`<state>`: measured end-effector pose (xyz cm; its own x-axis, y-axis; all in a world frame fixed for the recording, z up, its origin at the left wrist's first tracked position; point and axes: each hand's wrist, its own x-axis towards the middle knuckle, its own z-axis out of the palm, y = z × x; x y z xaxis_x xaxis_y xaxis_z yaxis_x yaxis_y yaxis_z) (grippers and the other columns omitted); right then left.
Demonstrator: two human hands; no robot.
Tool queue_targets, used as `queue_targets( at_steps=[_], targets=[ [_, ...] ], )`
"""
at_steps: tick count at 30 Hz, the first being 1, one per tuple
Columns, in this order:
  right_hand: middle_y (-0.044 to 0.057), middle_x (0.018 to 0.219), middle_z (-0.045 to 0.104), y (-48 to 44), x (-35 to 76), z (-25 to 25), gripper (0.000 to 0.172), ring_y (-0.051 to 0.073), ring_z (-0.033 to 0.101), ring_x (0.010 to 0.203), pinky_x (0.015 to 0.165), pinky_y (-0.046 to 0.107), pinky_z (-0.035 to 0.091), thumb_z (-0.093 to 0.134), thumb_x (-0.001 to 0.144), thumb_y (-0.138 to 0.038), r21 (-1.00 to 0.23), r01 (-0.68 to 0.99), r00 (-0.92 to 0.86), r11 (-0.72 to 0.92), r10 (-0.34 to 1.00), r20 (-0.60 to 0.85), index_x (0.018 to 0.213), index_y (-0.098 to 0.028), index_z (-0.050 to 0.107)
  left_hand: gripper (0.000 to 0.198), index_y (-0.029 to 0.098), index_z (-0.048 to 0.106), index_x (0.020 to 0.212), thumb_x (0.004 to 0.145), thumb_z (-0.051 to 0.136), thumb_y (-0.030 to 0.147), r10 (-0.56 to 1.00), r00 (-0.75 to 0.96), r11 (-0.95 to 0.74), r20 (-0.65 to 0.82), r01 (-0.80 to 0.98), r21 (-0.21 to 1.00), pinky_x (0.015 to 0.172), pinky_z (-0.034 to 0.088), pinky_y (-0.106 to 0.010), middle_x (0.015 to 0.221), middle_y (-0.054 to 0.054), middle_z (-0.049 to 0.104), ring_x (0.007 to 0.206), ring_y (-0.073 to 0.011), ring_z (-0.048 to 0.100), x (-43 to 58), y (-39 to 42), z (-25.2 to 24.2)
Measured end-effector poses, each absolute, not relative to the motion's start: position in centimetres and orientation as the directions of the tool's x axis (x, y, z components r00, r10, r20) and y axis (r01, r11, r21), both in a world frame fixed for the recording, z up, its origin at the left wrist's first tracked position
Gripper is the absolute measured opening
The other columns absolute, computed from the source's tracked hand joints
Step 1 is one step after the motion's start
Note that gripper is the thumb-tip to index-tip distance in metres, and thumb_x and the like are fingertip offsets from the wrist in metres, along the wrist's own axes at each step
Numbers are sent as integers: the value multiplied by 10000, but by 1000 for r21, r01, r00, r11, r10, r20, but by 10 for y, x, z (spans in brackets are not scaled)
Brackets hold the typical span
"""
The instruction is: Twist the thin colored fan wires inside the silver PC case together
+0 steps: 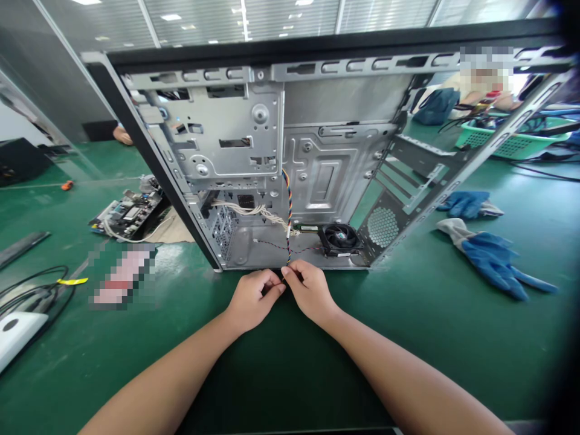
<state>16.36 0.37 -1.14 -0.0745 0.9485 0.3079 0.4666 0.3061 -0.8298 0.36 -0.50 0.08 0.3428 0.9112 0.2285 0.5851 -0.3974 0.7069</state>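
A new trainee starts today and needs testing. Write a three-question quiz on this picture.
1. True or false: the left hand and right hand meet at the lower end of the twisted cable.
2. What lies inside the case, right of that cable? A) cooling fan B) hard drive C) power supply
3. Fill in: the blue gloves lie to the ___ of the case.

Key: 1 true; 2 A; 3 right.

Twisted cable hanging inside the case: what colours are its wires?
The twisted cable has blue, yellow, red and black strands; the head view shows it best.
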Motion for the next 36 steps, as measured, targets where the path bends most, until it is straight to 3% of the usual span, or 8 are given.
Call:
queue_targets(
  at_steps=[14, 25, 36],
  targets=[
    [-34, 577, 442, 3, 163, -10, 287, 120, 424, 562, 544, 249, 322, 482, 889, -267, -836, 439, -125, 331, 943, 308, 615, -204, 426, 146, 178, 568, 740, 874, 527, 218, 893, 413, -401, 178, 554, 729, 610, 393, -235, 673, 25, 602, 615, -109, 539, 4, -5, 3],
    [-33, 581, 472, 2, 164, -9, 260, 113, 429, 556, 535, 243, 334, 535, 866, -281, -855, 406, -150, 323, 946, 287, 627, -195, 479, 150, 174, 535, 735, 847, 592, 256, 873, 391, -480, 292, 579, 660, 640, 415, -245, 702, 0, 607, 668, -131, 557, 4, -6, -3],
    [-33, 584, 453, 3, 163, -11, 279, 116, 426, 565, 544, 247, 320, 495, 887, -254, -835, 425, -148, 349, 937, 316, 621, -201, 432, 157, 181, 536, 742, 892, 509, 219, 895, 387, -423, 221, 579, 697, 633, 402, -245, 673, 13, 592, 647, -129, 550, 5, -7, 1]
  ],
)
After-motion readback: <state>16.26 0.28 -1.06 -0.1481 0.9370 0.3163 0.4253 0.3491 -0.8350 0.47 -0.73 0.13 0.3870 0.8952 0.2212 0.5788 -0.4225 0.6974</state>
